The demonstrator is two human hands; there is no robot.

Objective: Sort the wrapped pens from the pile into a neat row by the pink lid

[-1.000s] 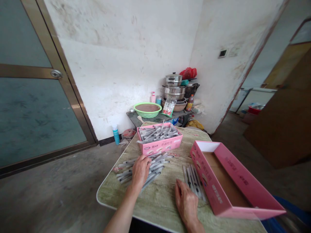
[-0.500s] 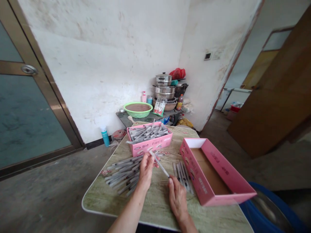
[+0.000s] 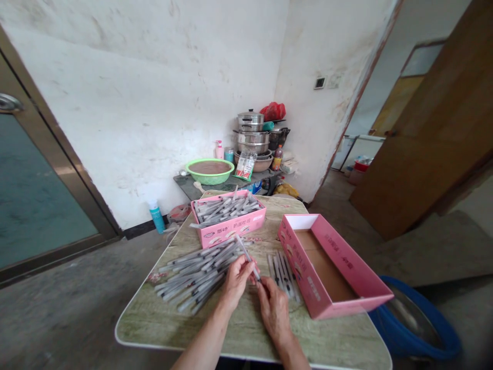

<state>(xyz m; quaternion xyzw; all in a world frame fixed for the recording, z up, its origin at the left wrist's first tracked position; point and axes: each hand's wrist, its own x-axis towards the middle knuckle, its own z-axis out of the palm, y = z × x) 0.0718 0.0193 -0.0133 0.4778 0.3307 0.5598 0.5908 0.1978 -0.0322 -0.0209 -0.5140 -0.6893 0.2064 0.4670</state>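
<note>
One pen [image 3: 242, 246] with a whitish, see-through barrel slants up and away between my hands. The fingers of my left hand [image 3: 238, 280] are closed round its middle. At its near end, my right hand [image 3: 274, 307] pinches the tip between thumb and fingers. Left of my hands a loose heap of similar pens [image 3: 196, 275] is spread over the table. A smaller row of pens [image 3: 283, 272] lies to the right, beside an open pink box [image 3: 323, 308] with a brown bottom. Behind the heap, another pink box [image 3: 234, 226] is piled full of pens.
The wood-patterned table [image 3: 154, 329] has a pale rim. Beyond it, a dark stand [image 3: 188, 189] carries a green basin [image 3: 211, 180], stacked steel pots [image 3: 252, 139] and bottles. A blue tub [image 3: 442, 329] is on the floor at right, a spray can [image 3: 156, 218] at left.
My left hand has slid down along the pen, closer to my right hand. The pen stands steeper in the picture. The whole view has shifted slightly as my head turned.
</note>
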